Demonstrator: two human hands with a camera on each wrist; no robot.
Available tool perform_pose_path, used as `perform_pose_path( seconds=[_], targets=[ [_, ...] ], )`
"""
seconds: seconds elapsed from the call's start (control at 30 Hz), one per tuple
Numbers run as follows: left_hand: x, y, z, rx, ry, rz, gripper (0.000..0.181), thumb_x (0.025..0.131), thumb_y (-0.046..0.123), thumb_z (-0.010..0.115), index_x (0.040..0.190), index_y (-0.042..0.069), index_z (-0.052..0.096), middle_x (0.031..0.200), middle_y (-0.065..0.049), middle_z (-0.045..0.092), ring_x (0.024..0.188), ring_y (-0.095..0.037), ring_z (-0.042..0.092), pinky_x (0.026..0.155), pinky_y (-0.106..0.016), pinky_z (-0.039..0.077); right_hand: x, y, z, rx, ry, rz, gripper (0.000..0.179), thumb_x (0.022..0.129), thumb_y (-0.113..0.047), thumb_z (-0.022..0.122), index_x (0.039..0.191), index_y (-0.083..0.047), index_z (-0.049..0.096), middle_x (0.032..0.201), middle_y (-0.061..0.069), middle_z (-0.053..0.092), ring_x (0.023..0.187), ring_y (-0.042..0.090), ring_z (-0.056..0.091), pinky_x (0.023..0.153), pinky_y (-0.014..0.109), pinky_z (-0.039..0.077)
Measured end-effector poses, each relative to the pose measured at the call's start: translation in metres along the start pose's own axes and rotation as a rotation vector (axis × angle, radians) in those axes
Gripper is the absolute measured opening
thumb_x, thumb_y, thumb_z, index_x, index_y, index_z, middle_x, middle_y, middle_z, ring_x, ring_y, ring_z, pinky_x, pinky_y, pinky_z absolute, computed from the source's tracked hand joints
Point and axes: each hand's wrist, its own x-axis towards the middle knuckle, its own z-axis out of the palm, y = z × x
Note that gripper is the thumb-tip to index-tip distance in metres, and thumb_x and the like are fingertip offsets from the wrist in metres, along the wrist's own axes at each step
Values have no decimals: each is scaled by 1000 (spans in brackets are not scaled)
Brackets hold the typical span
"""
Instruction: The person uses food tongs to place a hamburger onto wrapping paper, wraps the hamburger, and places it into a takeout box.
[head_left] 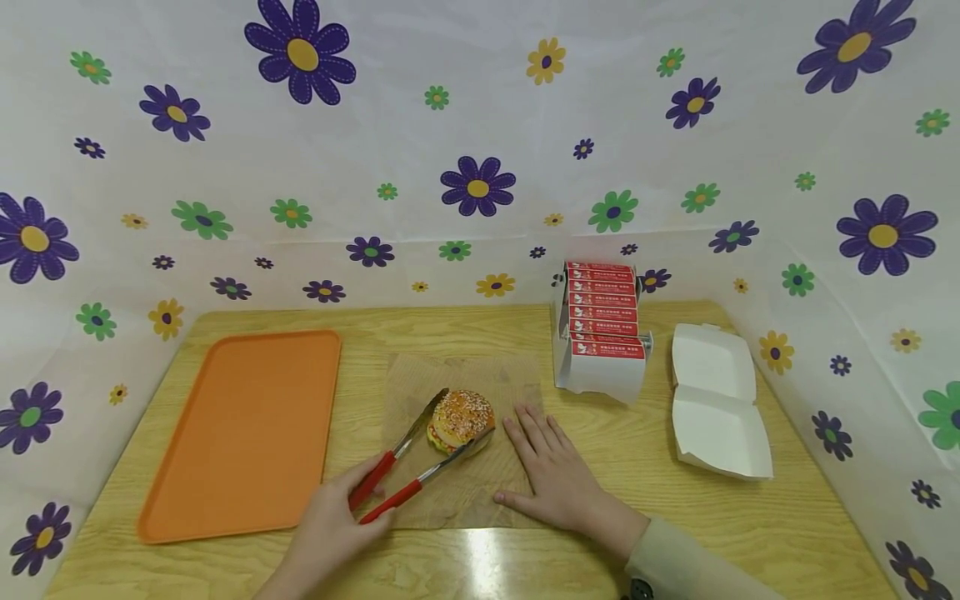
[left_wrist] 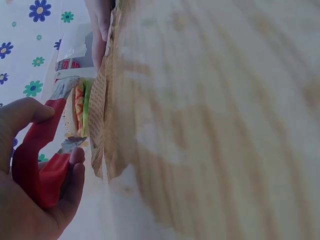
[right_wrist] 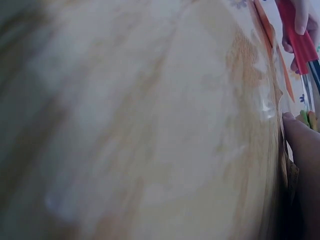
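A burger (head_left: 463, 416) with a sesame bun sits on a sheet of brown paper (head_left: 420, 379) in the middle of the table. My left hand (head_left: 335, 518) grips red-handled tongs (head_left: 401, 497), whose two arms reach to either side of the burger. In the left wrist view the thumb and fingers wrap the red handles (left_wrist: 37, 155), and the burger's layers (left_wrist: 82, 107) show between the tips. Flat on the paper's right side, fingers spread, rests my right hand (head_left: 558, 479). Only its thumb and edge show in the right wrist view, near the tongs (right_wrist: 300, 40).
An orange tray (head_left: 251, 433) lies at the left of the table. At the back right stands a white holder with a row of red-and-white folded cartons (head_left: 603, 312). An opened white box (head_left: 716, 400) lies at the right. Flower-printed cloth (head_left: 405, 133) hangs behind and at both sides.
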Motion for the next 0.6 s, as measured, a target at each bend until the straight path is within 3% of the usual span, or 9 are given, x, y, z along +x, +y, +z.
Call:
perform_pose_path(
  seconds=[0.13, 0.37, 0.6],
  targets=[
    [-2, -1, -3, -18, 17, 49, 66, 76, 4, 91, 138, 4, 69, 98, 1, 79, 87, -11, 73, 74, -20, 58, 0, 0, 0, 1, -3, 0, 104, 96, -73, 58, 167, -3, 28, 175, 25, 23, 164, 41, 19, 133, 60, 25],
    [1, 0, -11, -102, 44, 31, 68, 80, 1, 89, 143, 4, 65, 102, -5, 82, 89, -11, 77, 74, -22, 61, 0, -1, -1, 3, 15, -5, 104, 96, -72, 60, 166, -2, 30, 174, 25, 24, 164, 42, 21, 133, 60, 26],
    [10, -7, -31, -18, 143, 41, 67, 80, 2, 90, 143, 1, 65, 100, -9, 82, 91, -31, 78, 74, -24, 61, -2, 0, 2, 30, 100, -39, 104, 96, -76, 55, 164, 0, 35, 172, 26, 29, 161, 44, 28, 128, 63, 32]
  ],
)
